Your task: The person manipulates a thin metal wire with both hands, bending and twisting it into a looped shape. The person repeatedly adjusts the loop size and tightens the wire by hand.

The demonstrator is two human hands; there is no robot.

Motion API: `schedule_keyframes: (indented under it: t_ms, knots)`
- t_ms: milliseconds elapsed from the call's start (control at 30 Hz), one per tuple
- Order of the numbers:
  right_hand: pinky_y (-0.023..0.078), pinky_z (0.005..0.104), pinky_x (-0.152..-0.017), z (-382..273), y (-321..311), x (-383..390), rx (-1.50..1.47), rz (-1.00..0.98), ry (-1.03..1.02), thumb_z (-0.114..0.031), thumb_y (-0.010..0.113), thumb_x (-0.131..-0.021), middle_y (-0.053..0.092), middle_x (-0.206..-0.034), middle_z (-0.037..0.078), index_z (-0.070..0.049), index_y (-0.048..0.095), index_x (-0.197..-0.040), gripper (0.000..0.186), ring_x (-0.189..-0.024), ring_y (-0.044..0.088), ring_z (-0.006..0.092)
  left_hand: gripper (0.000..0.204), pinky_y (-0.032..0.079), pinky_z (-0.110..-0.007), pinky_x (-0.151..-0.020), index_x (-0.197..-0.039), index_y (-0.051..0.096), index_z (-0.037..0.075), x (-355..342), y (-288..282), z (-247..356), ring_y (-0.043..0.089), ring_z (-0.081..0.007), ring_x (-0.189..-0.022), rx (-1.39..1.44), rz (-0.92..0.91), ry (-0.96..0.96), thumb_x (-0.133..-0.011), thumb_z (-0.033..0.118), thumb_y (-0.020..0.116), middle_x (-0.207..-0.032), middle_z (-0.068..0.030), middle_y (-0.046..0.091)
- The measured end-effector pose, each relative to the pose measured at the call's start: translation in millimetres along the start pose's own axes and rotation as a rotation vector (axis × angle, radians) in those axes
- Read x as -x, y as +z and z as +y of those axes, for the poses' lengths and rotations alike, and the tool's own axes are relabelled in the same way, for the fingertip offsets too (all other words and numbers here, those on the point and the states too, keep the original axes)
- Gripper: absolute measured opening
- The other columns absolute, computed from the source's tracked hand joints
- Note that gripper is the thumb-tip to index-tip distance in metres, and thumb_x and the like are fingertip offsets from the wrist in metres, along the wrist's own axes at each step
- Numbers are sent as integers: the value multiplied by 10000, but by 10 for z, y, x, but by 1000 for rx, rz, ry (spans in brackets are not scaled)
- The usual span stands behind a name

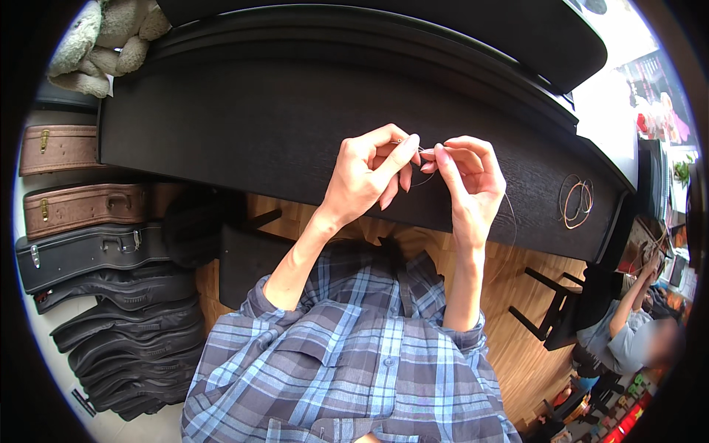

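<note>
My left hand (373,173) and my right hand (471,181) are raised together over the dark lid of a closed black piano (244,122). Both pinch a thin metal string (425,177) between thumb and fingertips, the fingertips nearly touching. The string loops below my fingers and a long loose end trails down past my right wrist. A coil of similar strings (577,201), copper and silver coloured, lies on the piano lid to the right, apart from my hands.
Several instrument cases (81,207), brown and black, are stacked at the left. A stuffed toy (103,40) sits at the upper left. Wooden floor lies below. Another person (628,325) sits at the lower right by a black stool (554,310).
</note>
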State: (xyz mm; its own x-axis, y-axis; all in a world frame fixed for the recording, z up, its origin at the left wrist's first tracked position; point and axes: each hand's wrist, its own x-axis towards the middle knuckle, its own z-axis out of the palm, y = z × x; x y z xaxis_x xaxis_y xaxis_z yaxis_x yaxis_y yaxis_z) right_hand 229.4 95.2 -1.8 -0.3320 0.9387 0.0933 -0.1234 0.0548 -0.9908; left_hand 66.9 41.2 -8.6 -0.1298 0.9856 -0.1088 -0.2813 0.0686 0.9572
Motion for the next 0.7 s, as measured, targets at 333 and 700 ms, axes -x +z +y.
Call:
schedule_keyframes:
  t_ms: [333, 700]
  knots:
    - [580, 258, -753, -20, 38, 23, 2, 70, 81, -13, 743, -919, 748, -881, 127, -1, 644, -1062, 174, -783, 725, 144, 230, 401, -195, -425, -925, 670, -6, 1, -83, -61, 535, -68, -432, 108, -86, 73, -1043, 171, 581, -661, -66, 662]
    - [562, 236, -732, 53, 67, 46, 178, 65, -1, -51, 759, -915, 747, -872, 78, 18, 745, -1009, 117, -765, 718, 125, 224, 422, -194, -456, -924, 641, -5, -8, -123, -67, 532, -76, -418, 141, -91, 77, -1049, 162, 560, -664, -74, 665]
